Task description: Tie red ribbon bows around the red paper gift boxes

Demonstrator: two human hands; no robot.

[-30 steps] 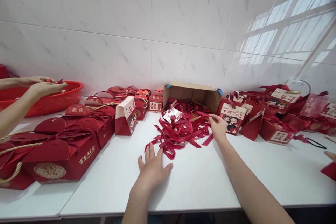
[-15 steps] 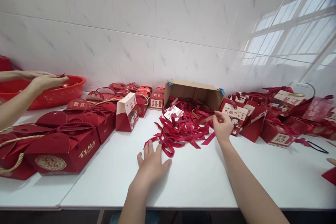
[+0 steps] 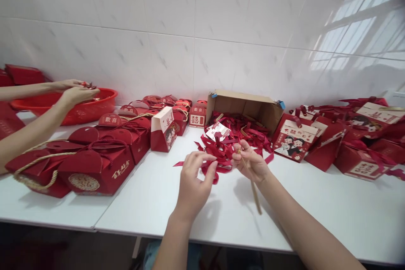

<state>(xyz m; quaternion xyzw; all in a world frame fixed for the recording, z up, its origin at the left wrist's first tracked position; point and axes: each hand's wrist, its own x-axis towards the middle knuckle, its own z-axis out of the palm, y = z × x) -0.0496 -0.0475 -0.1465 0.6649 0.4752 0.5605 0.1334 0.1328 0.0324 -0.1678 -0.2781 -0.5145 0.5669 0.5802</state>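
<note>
My right hand is closed in a pinch around a thin gold ribbon, which hangs down below the palm over the table. To its left, my left hand is raised above the white tabletop with curved fingers and the thumb a little apart; nothing shows in it. Just beyond both hands lies a loose heap of dark red ribbons, with a few gold strands mixed in. A white and red printed card rests on the heap. Behind it, a brown cardboard box lies on its side, with ribbons spilling out.
Red gift boxes with rope handles stand in rows at the left. A small white and red box is beside them. More ribbon-tied boxes crowd the right. Another person's hands work over a red basin.
My right hand has drawn the gold ribbon out of the heap, left and toward me. My left hand has lifted off the ribbons and table. The view has shifted somewhat left.
</note>
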